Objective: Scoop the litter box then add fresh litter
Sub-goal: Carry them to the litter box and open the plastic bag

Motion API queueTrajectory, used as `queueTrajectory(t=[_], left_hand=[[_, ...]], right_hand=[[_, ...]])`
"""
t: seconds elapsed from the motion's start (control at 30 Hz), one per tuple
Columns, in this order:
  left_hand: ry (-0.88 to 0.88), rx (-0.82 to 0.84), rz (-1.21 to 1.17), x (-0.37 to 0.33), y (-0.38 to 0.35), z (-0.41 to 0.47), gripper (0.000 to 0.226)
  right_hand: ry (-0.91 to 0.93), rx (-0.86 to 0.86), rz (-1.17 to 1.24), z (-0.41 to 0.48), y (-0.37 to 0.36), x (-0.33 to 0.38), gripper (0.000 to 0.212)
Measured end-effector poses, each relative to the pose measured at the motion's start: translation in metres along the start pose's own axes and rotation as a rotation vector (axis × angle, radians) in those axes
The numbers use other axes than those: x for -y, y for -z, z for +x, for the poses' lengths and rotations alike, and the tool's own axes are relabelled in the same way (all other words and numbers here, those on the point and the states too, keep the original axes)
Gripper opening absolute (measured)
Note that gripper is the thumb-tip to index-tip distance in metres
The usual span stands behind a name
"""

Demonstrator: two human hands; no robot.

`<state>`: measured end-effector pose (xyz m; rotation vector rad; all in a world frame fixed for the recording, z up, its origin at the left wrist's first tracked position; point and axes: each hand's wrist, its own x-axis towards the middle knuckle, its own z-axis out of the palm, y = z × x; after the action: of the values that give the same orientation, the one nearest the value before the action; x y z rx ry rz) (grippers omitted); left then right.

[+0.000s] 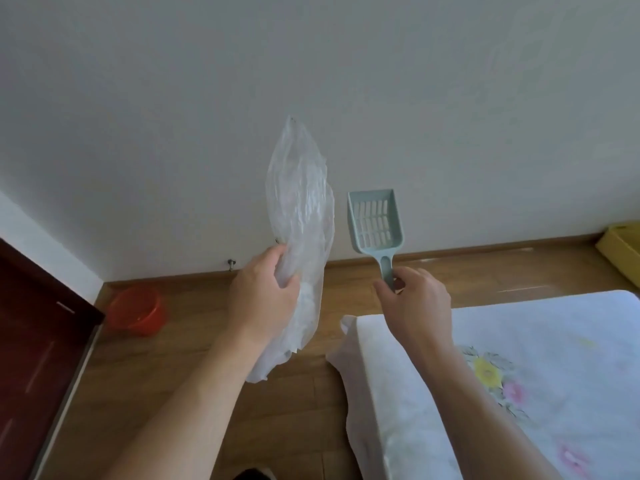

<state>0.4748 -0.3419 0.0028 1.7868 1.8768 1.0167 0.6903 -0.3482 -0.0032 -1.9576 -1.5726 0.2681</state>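
Note:
My left hand [261, 296] grips a crumpled clear plastic bag [299, 209] around its middle; the bag stands up in front of the white wall and hangs down below the hand. My right hand [414, 299] holds the handle of a pale blue-green slotted litter scoop [375, 221], its empty head pointing up, just right of the bag. No litter box shows in this view.
A bed with a white flowered sheet [540, 375] fills the lower right, its corner near my right arm. A red plastic basin [136, 311] sits on the wooden floor [194, 358] at left, by a dark red door [31, 341]. A yellow box [620, 247] lies at the far right.

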Motion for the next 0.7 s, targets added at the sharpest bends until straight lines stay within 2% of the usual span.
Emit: queueTrajectory(t=[0.2,0.43,0.7], left_hand=[[-0.029,0.050,-0.045,0.027,-0.017,0.095,0.039],[-0.153,0.184,-0.078,0.046,-0.040,0.219,0.044],[-0.301,0.358,-0.115,0.012,-0.111,0.329,0.043]], right_hand=[[-0.039,-0.018,-0.052,0.072,-0.045,0.019,0.023],[-0.173,-0.103,-0.071,0.155,-0.093,0.050,0.024],[-0.391,-0.232,-0.032,0.241,-0.104,0.024,0.019]])
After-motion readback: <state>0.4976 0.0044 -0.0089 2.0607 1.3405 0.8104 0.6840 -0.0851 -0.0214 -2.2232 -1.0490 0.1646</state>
